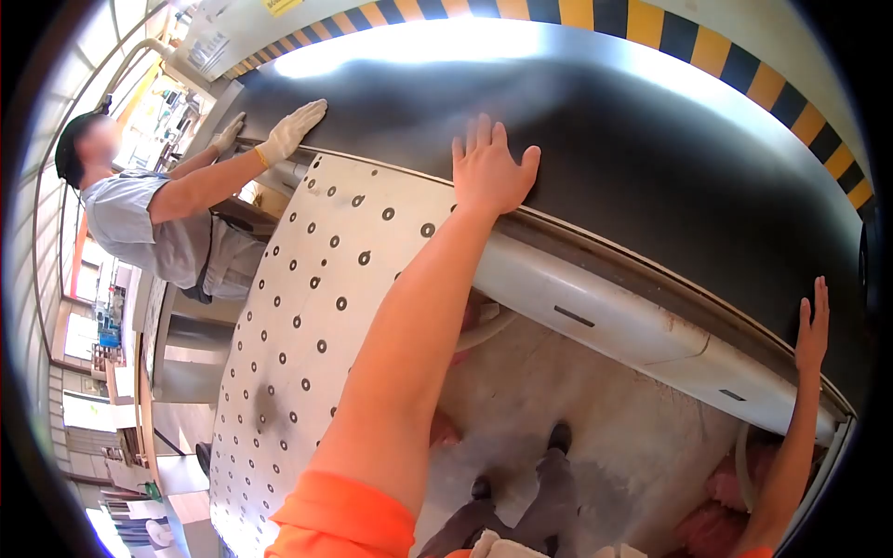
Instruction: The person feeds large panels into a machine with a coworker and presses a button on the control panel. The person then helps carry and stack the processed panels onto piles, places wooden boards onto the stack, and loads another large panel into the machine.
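Observation:
A large dark panel [614, 130] with a smooth, shiny surface stretches across the top of the view. My left hand [491, 172] lies palm down at its near edge, with fingers spread and nothing held. Farther right, my right hand [813, 330] rests at the same edge, fingers stretched out and holding nothing. Both palms are hidden from view. Below my left forearm is a white table [353, 260] dotted with round ringed holes. A pale machine beam [595, 298] runs beneath the panel's near edge.
On the left, a co-worker [167, 205] in a grey shirt has gloved hands [293, 130] on the panel's far left part. A black-and-yellow striped guard [688, 42] curves along the back. Concrete floor [567, 391] shows under me, with reddish bundles [721, 521] at lower right.

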